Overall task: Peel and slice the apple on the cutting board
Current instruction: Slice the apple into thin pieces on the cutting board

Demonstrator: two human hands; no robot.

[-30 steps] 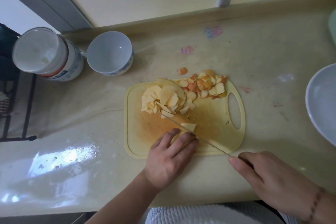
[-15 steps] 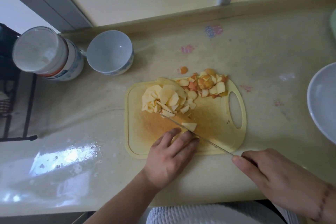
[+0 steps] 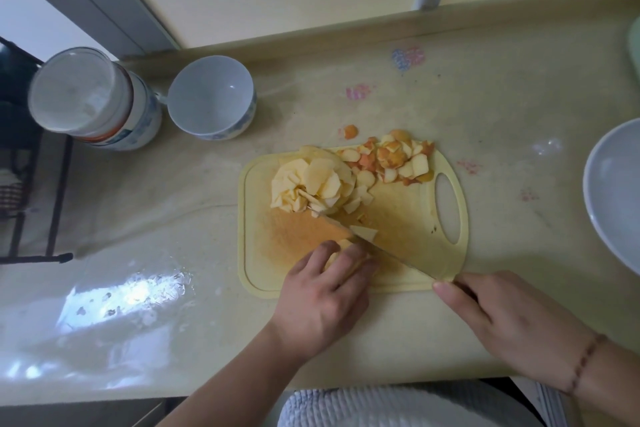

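Your left hand is curled over the last apple chunk near the front edge of the yellow cutting board, fingertips tucked on top of it, while your right hand is clenched around the knife handle with the index finger laid along the spine. The knife runs diagonally from that hand up to the pile of slices.

Over the last second the blade has stayed pressed against the chunk right at your left fingertips, and your right hand has drifted a little rightwards and back, which reads as a drawing stroke through the fruit. One freshly cut slice lies just beyond the blade, apart from the pile.

That suggests slicing is nearly finished: peeling looks done, with the peel scraps heaped at the board's far edge and one stray bit on the worktop. Only the small chunk under your left hand appears uncut, so the blade is working close to your fingers.
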